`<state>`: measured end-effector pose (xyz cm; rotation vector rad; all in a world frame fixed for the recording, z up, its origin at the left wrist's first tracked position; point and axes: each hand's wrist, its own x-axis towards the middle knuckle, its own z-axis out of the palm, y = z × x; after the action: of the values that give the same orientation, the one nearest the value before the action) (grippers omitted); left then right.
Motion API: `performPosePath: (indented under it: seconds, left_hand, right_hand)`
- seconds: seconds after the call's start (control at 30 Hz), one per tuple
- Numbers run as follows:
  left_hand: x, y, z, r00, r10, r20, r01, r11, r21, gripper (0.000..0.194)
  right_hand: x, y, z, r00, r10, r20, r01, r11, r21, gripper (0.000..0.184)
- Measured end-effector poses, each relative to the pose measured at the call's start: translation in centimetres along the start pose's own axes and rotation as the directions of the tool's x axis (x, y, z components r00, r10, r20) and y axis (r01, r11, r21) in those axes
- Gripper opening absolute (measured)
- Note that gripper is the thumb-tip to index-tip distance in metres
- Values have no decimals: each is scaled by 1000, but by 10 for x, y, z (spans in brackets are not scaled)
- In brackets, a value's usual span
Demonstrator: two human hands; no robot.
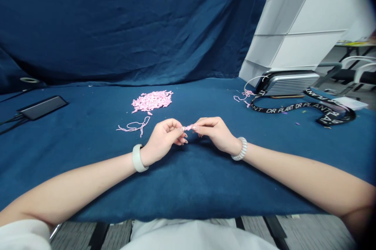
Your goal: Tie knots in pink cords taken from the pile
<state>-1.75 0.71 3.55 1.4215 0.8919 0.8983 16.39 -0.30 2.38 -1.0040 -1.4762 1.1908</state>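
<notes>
My left hand [164, 138] and my right hand [216, 132] meet over the middle of the blue cloth-covered table [188, 179]. Both pinch a small pink string piece [188, 127] between their fingertips, one hand at each end. The fingers of both hands are curled closed. A pile of pink string pieces [152, 100] lies beyond my left hand. A few loose pink strands [135, 126] lie just left of that hand. My left wrist bears a pale band, my right wrist a coiled white hair tie.
A dark phone-like device [42, 107] with cables lies at the far left. A black lanyard [302, 108] with white lettering and a silver ribbed device [289, 83] sit at the right. More pink strands [245, 95] lie by the lanyard. A blue backdrop hangs behind.
</notes>
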Motion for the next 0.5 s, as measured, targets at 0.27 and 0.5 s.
performPosePath:
  seconds: [0.27,0.5]
  left_hand:
    - [1,-3,0,999,-36,26,35,999,21,20]
    - [2,-5,0,997,-12,78,3,993,118,24]
  right_hand:
    - [3,4,-1,981,53,185,-79,988,133,31]
    - [3,-2,5,942,149,300,-129,988,-84,31]
